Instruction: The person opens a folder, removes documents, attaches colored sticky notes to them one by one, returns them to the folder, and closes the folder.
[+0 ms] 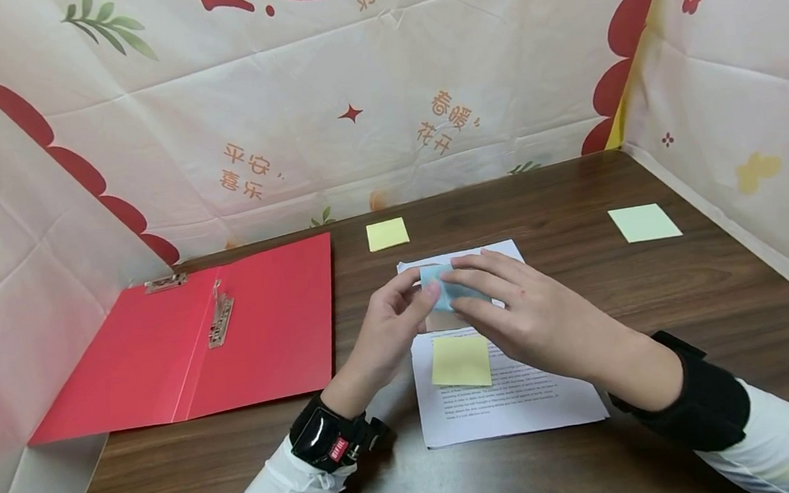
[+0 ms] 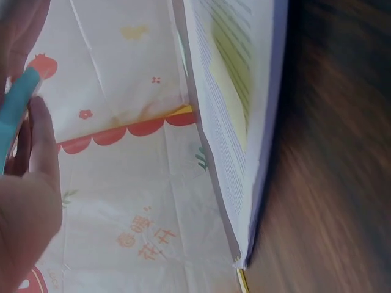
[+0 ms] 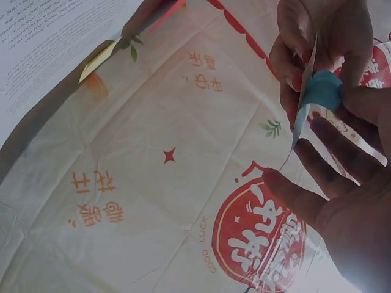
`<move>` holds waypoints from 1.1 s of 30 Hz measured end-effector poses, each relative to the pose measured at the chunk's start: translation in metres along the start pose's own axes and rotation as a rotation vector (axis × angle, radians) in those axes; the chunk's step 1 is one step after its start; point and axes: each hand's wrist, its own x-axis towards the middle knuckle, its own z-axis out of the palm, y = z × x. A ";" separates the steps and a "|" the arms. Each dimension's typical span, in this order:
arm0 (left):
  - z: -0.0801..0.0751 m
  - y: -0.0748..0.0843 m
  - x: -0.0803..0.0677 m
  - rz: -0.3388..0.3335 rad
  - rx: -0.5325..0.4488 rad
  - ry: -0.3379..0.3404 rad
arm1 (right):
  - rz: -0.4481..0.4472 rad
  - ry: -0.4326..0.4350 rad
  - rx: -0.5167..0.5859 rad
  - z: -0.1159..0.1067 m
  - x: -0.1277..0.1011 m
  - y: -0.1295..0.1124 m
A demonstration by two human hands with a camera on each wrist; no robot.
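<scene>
Both hands meet above a stack of printed sheets (image 1: 515, 412). My left hand (image 1: 386, 327) pinches a small blue sticky note (image 1: 430, 274) by its left side, with a beige backing under it. From the right, my right hand (image 1: 544, 315) holds the blue note between thumb and fingers, its other fingers spread. In the right wrist view the blue sticky note (image 3: 324, 90) curls away from the thin beige sheet. The left wrist view catches only a blue edge (image 2: 18, 101) beside the fingers. A yellow sticky note (image 1: 461, 362) lies on the top printed sheet.
An opened red folder (image 1: 268, 328) with a metal clip (image 1: 221, 320) lies on the left of the wooden table (image 1: 539, 210). Another yellow note (image 1: 388, 234) is near the back, and a pale green note (image 1: 644, 223) at the right. Printed cloth (image 1: 323, 73) walls the table.
</scene>
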 end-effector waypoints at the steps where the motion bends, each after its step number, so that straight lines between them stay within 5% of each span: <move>1: -0.001 -0.001 0.000 0.000 -0.011 -0.025 | 0.009 0.009 0.010 0.000 0.000 0.001; 7: -0.005 -0.007 0.004 -0.006 -0.097 -0.142 | 0.027 0.039 0.051 0.000 0.000 0.003; 23: 0.003 -0.004 0.004 0.011 0.081 -0.057 | -0.042 0.024 0.115 0.012 -0.003 0.001; 33: 0.005 -0.005 0.005 -0.002 0.095 -0.033 | -0.066 0.047 0.109 0.015 -0.004 0.001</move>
